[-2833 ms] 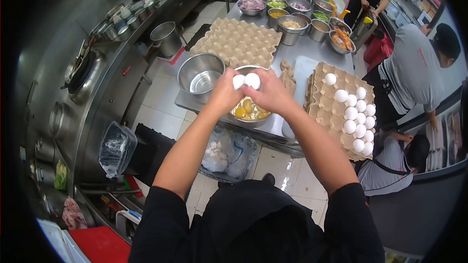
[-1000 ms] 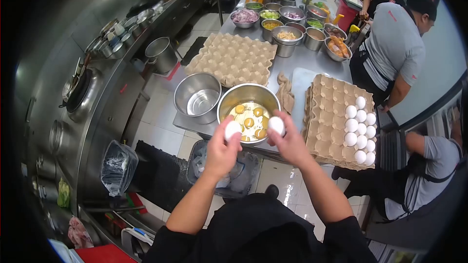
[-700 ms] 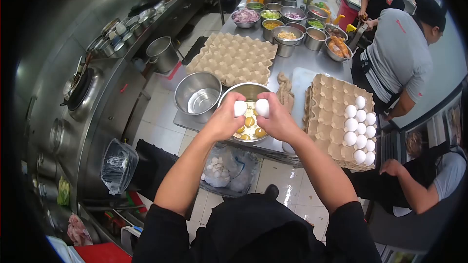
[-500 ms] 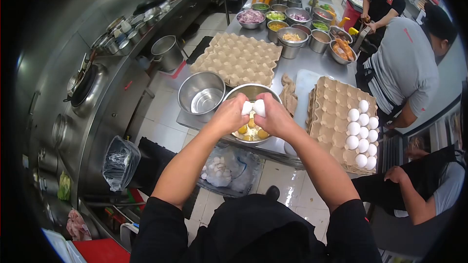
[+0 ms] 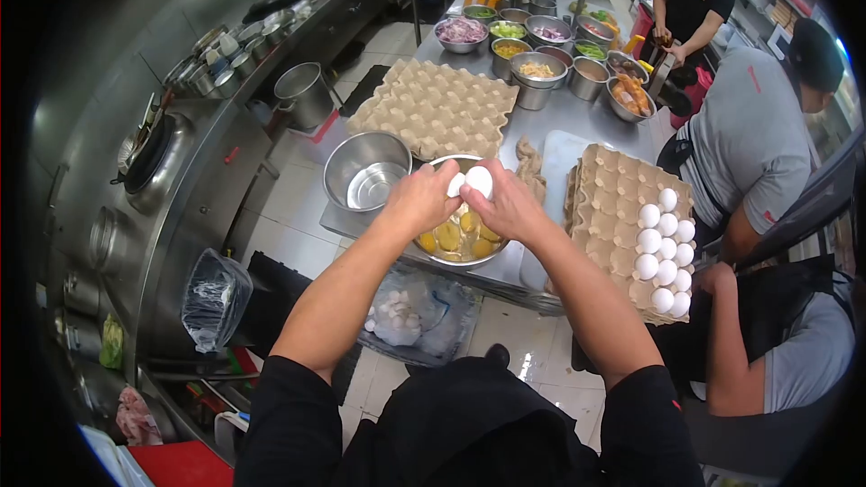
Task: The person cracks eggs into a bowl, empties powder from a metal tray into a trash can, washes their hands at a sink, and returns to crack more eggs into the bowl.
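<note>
My left hand (image 5: 422, 202) pinches a white eggshell piece (image 5: 456, 185) above a steel bowl. Close against it, my right hand (image 5: 507, 205) grips another eggshell piece (image 5: 479, 181), its rounded side up. Below both hands, the steel bowl (image 5: 454, 262) holds several yolks (image 5: 447, 235) in clear egg white. My fingers cover part of its far rim. A second, deeper steel bowl (image 5: 340, 182) stands to the left with nothing visible inside. On the right, a stack of cardboard egg trays (image 5: 606, 225) carries several whole white eggs (image 5: 667, 248) along its right side.
Another cardboard egg tray (image 5: 435, 113) lies beyond the bowls, beside a crumpled brown cloth (image 5: 529, 162). Bowls of chopped food (image 5: 538, 70) fill the table behind. A lined bin with shells (image 5: 397, 317) sits below the table edge. Co-workers (image 5: 758, 126) stand close on the right.
The eggshell pieces have come together and turned, with the right one showing more of its round side. More yolk shows below my hands. The lower-right co-worker's arm has moved up.
</note>
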`<state>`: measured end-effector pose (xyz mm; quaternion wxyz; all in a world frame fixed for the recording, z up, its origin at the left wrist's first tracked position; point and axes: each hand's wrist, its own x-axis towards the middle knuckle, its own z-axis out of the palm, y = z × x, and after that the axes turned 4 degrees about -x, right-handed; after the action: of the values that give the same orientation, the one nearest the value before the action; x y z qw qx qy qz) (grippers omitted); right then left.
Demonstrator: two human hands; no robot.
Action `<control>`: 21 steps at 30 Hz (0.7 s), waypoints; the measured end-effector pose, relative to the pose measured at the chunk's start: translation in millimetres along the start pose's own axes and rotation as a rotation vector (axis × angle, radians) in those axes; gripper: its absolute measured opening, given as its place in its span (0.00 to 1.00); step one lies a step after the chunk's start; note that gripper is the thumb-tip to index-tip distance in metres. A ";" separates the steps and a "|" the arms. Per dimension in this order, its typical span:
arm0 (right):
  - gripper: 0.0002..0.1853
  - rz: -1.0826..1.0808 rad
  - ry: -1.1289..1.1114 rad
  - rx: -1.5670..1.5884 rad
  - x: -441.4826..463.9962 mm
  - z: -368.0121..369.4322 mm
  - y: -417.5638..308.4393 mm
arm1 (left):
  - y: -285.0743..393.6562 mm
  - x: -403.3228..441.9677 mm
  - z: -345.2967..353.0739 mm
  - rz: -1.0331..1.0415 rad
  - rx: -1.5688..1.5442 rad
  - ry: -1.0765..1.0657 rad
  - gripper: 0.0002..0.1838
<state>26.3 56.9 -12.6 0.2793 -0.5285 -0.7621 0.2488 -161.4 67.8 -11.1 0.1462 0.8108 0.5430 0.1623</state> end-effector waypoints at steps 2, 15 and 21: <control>0.29 0.002 0.028 0.004 0.7 1.4 -1.7 | 2.0 -0.7 1.7 -0.062 -0.044 0.034 0.22; 0.40 -0.322 -0.323 -0.241 -31.2 79.8 -104.1 | -62.0 -180.7 23.2 -0.276 -0.568 0.056 0.43; 0.33 -0.314 0.060 -0.171 -78.0 7.6 -87.0 | -22.8 -162.5 -3.6 -0.237 -0.472 -0.053 0.35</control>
<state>-14.7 -45.0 28.0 0.2913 -0.4320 -0.8450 0.1203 -240.1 -74.4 -34.2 0.3633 0.6890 0.5773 0.2448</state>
